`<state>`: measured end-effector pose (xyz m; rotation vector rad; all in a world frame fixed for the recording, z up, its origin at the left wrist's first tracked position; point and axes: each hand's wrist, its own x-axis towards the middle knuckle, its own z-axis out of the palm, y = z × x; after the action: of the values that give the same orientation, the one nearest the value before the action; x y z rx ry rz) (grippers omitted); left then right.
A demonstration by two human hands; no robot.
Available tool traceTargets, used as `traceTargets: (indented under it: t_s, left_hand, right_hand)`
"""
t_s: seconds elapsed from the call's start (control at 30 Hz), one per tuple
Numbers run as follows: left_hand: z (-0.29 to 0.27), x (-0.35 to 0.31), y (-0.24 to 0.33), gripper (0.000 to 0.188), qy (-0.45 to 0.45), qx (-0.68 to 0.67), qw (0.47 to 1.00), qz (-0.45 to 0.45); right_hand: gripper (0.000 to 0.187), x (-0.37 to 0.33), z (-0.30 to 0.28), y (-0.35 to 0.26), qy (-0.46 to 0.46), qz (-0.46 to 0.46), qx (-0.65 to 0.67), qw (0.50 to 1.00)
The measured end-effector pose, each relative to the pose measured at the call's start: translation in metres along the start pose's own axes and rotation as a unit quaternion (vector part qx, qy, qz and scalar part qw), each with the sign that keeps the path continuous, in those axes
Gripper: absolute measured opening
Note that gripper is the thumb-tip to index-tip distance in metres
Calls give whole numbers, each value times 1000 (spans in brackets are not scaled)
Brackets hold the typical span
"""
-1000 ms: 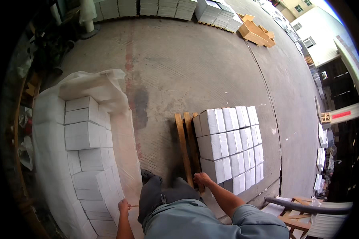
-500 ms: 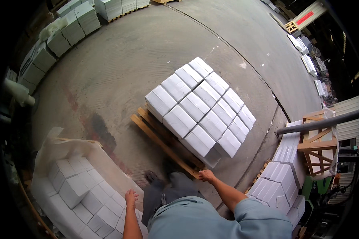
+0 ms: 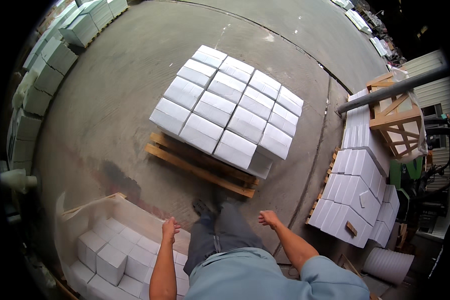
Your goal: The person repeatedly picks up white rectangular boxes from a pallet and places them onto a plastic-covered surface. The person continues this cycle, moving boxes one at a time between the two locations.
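Both our hands hang empty, left hand (image 3: 170,229) loosely open by the wrapped blocks (image 3: 116,250), right hand (image 3: 268,218) seemingly half-curled, pallet (image 3: 200,165) at twelve o'clock.

A block of white boxes (image 3: 232,107) was stacked in rows on a wooden pallet (image 3: 197,165) set on the concrete floor (image 3: 120,85). Further white stacks (image 3: 360,190) were ranged at the right, beside a wooden crate frame (image 3: 395,112) crossed by a grey pipe (image 3: 385,92). More wrapped stacks (image 3: 50,60) were lined along the upper left edge.
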<state>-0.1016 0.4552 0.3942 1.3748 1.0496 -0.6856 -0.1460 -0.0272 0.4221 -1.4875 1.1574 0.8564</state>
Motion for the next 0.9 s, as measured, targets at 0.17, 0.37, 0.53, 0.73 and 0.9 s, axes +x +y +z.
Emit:
traceTargets:
  t_s: [0.17,0.37,0.53,0.73,0.9]
  left_hand:
    - [30,14,10,36,-28,47,998,-24]
    - [92,41,28,36,-47,74,996,-20]
    - [158,73,42,38,-39,72,995,-47]
    - [241,133,60,52,-61,11,995,-79]
    - [295,229,64,58,-105,-71,984,-129]
  right_hand:
    - [39,10,-19,4,20,-11,51,998]
    - [44,53,-33,-41,7,-23,93,995]
    - [46,125,-31,-115,7,-66,87,994]
    - [48,238,-20,-206,108,-168,17,980]
    - [59,313,-2,-242,186,-190,-10,964]
